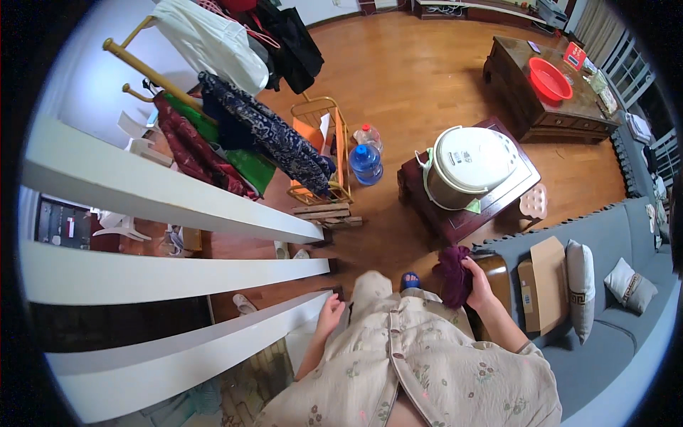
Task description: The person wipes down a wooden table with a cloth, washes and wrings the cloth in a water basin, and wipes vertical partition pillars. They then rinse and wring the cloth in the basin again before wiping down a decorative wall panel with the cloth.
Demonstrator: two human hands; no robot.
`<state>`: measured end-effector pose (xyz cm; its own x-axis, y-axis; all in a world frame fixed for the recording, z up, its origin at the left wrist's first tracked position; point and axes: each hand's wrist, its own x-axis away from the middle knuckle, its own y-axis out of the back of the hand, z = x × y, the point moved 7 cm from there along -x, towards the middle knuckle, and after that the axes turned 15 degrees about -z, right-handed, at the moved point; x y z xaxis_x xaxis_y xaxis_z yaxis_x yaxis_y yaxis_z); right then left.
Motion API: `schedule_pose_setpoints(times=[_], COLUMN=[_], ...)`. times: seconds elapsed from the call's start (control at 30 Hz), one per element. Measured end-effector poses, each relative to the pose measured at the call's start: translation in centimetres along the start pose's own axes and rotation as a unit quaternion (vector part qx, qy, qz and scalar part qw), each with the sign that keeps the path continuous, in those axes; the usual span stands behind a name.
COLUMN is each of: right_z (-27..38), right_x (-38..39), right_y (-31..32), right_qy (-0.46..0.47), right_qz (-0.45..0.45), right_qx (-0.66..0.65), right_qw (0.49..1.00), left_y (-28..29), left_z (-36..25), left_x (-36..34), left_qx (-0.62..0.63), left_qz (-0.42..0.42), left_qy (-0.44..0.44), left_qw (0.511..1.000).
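My right hand (478, 283) grips a crumpled dark purple cloth (453, 274) just in front of my body, beside the wooden arm of the grey sofa (605, 341). My left hand (331, 311) rests at my left side, by the end of the lowest white shelf board (185, 341), with fingers loosely curled and nothing seen in them. Below me I see my floral light-coloured clothing and a blue slipper (410, 280) on the wooden floor.
A white rice cooker (469, 165) sits on a dark low table (491, 206). A clothes rack (213, 107) hung with garments stands at the left, with a wire basket (324, 153) and blue water bottles (366, 162). A cardboard box (544, 285) and cushions lie on the sofa. A red basin (549, 78) tops a far table.
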<state>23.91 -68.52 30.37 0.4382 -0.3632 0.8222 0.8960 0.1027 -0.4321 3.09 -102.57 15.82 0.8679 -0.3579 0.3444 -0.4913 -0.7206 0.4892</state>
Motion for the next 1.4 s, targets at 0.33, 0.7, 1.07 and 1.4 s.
schedule_pose_setpoints(times=[0.33,0.7,1.07,1.4], right_z=[13.5,30.9,36.9,48.3], right_x=[-7.4,-20.3,-32.4,-39.1], right_y=[-13.9,-21.1,-33.6,-37.5], right_qy=[0.129,0.222,0.085,0.117], right_qz=[0.053,-0.004,0.004,-0.011], right_qx=[0.008,-0.151,-0.154,-0.197], right_qw=[0.99,0.963,0.984,0.973], left_y=[-2.7,-3.7,-2.6,-9.2], left_z=[-10.7,-32.6,-38.0,-46.6], left_x=[-18.1,-41.6,-47.3,-60.8], left_qx=[-0.097,0.084,0.139,0.187], left_qz=[0.12,0.134,0.114,0.115], left_qy=[-0.003,-0.058,0.057,0.045], left_qw=[0.988,0.986,0.982,0.975])
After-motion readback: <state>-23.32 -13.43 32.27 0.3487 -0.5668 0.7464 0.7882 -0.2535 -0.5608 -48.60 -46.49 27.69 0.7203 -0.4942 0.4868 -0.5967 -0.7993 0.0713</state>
